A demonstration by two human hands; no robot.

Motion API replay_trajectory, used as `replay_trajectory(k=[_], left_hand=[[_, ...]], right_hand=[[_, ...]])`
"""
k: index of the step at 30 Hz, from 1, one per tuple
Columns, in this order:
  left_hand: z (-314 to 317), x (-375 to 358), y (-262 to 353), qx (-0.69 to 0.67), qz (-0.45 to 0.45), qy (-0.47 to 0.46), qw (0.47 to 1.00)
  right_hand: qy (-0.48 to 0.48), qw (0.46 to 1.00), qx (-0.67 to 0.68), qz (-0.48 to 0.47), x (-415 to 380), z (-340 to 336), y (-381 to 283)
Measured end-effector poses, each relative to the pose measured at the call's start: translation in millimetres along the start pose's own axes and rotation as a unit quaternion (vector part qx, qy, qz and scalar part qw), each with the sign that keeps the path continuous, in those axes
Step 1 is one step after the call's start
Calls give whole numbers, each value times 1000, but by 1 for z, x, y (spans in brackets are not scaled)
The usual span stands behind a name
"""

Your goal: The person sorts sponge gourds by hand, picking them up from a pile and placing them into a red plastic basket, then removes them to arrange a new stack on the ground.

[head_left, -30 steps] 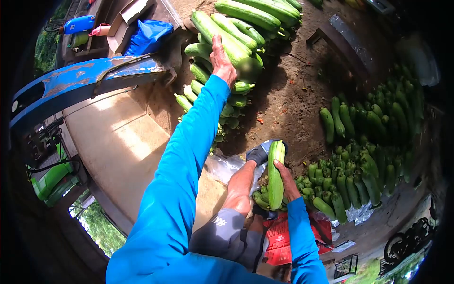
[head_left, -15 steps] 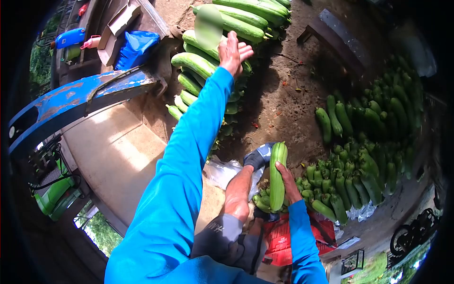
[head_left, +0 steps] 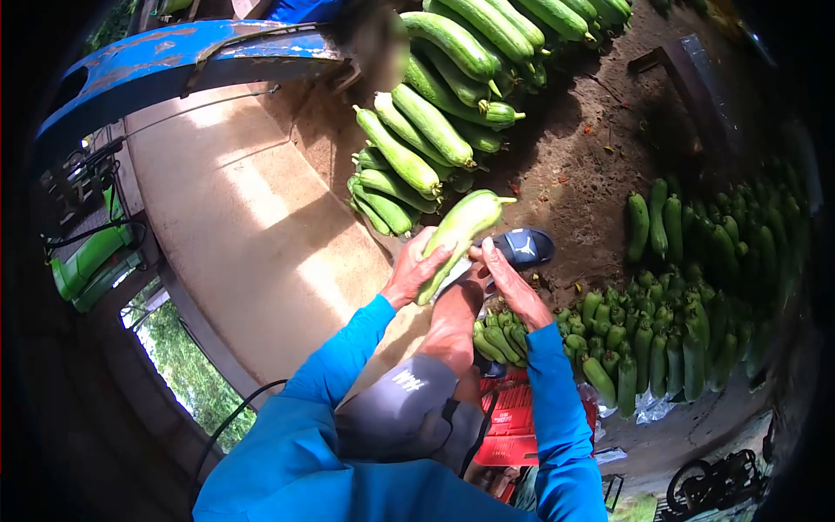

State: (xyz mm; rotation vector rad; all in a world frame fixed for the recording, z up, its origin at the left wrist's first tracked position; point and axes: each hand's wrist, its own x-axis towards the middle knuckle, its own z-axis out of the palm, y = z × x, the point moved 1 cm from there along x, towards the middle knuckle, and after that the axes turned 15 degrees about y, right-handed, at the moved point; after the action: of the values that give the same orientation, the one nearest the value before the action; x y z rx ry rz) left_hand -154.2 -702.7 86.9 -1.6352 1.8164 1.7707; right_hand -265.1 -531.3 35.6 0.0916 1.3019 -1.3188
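A pale green gourd (head_left: 461, 233) is held tilted in front of me, its stem end pointing up and right. My left hand (head_left: 417, 268) is wrapped round its lower left side, thumb across the skin. Close to the gourd's right side is my right hand (head_left: 515, 285), fingers stretched toward it with the tips right at its edge. Just beyond, a row of large green gourds (head_left: 424, 126) lies side by side on the ground, some stacked on others.
Many smaller upright gourds (head_left: 645, 352) are packed together at right. A red crate (head_left: 511, 426) is beneath me, near my sandaled foot (head_left: 522, 248). A tan panel (head_left: 235, 209) and a worn blue metal arm (head_left: 191, 54) are at left.
My left hand has come back from the gourd row and now grips a gourd near my knee. The right hand, earlier holding a gourd, has shifted up and left beside it. The view has shifted.
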Motion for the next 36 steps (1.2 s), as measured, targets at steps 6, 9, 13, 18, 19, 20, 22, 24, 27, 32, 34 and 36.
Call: replay_trajectory(k=[6,9,13,18,19,20,22,24,27,32,34,36], left_hand=[[-95,16,-105,-271,-109,283,914],[-114,75,-131,-272,-105,393,872],[-117,159,-162,-138,66,392,907],[-91,149,-118,98,-128,177,971],[-77,128,-99,133,-130,175,967],[-70,117,-92,159,-157,157,962],[-67,112,-112,226,-183,137,947],[-51,90,-114,349,-149,41,924],[-3,55,-111,488,-125,-100,858],[64,54,-139,657,346,-348,572],[125,-20,-97,706,292,-323,559],[126,23,-136,636,424,-426,484]], right_hand=[[94,987,49,121,-13,-4,40],[165,975,43,144,-38,-32,69],[228,958,20,175,-77,-64,111],[253,951,37,174,-118,-63,154],[250,950,42,185,-123,-58,166],[249,947,49,197,-131,-54,175],[258,945,92,178,-143,-38,195],[264,940,133,172,-154,-19,216],[281,932,179,144,-176,11,248],[441,884,-27,-154,-175,94,385],[348,890,289,53,-229,73,352],[358,837,405,89,-251,71,373]])
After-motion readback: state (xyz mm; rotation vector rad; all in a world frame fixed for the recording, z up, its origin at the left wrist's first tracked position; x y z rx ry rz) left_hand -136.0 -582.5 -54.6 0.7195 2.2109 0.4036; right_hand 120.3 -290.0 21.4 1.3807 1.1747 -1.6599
